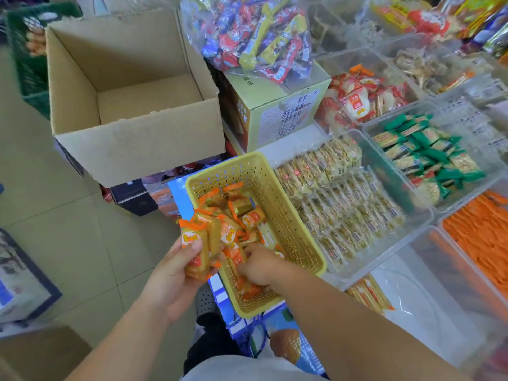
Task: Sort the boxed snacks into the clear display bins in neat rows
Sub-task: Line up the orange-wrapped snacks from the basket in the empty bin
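Observation:
A yellow perforated basket sits low in the middle, holding several small orange-wrapped snack packs. My left hand grips a bunch of these orange packs just outside the basket's left rim. My right hand reaches down inside the basket, fingers closed among the packs; what it holds is hidden. To the right stand clear display bins: one with pale packs in rows, one with green-wrapped packs, one with red and white packs.
An empty open cardboard carton stands at the upper left. A green printed box carries a bag of mixed candies. An empty clear bin and a bin of orange sticks lie at right. Tiled floor is at left.

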A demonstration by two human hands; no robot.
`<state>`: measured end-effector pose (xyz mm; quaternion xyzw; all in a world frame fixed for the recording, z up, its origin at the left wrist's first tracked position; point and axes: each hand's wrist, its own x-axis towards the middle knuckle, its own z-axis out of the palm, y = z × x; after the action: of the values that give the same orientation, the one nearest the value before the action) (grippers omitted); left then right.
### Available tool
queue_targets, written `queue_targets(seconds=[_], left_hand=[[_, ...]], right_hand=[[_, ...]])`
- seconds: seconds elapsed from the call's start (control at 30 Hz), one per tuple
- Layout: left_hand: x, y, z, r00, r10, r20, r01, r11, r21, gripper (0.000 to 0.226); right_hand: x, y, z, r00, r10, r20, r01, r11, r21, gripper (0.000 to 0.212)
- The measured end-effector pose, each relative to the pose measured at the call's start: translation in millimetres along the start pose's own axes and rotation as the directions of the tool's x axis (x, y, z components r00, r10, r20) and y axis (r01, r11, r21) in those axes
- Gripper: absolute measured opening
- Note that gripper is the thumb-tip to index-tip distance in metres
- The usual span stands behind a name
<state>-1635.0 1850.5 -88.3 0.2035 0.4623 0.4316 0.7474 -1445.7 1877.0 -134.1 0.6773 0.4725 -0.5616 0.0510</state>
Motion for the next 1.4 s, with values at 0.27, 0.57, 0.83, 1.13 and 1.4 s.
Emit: queue_targets(seconds=[0.27, 0.57, 0.83, 1.13, 1.4], left_hand=[[0.3, 5.7, 15.8, 0.998, 0.041, 0.053, -0.043, 0.998, 0.046, 0.033], [-8.6, 6.2, 65.5, 0.983, -0.028, 0.18, 0.041, 0.997, -0.068, 0.034], [-19.6, -18.8, 135.1, 0.87, -0.286, 0.401, 0.233, 0.956, 0.177, 0.072], [-12.3, -77.1, 222.0, 0.862, -0.403, 0.309, 0.209, 0.836, 0.507, 0.045], [-11.7, -138.1, 276.6, 0.865, -0.454, 0.216, 0.269, 0.781, 0.564, 0.044]], right_hand=[[-37.1, -0.5, -28.6, 0.987, -0.125, 0.1, 0.071, 0.899, 0.431, 0.04], [-100.5, 28.7, -55.5, 0.948, -0.152, -0.278, 0.299, 0.722, 0.624, 0.024], [-162.4, 88.4, -85.4, 0.889, -0.18, -0.421, 0.428, 0.653, 0.625, 0.026], [-180.9, 154.5, -72.2, 0.775, 0.101, -0.623, 0.5, 0.505, 0.704, 0.008], [-176.3, 186.1, -61.4, 0.678, 0.306, -0.668, 0.54, 0.409, 0.735, 0.027]])
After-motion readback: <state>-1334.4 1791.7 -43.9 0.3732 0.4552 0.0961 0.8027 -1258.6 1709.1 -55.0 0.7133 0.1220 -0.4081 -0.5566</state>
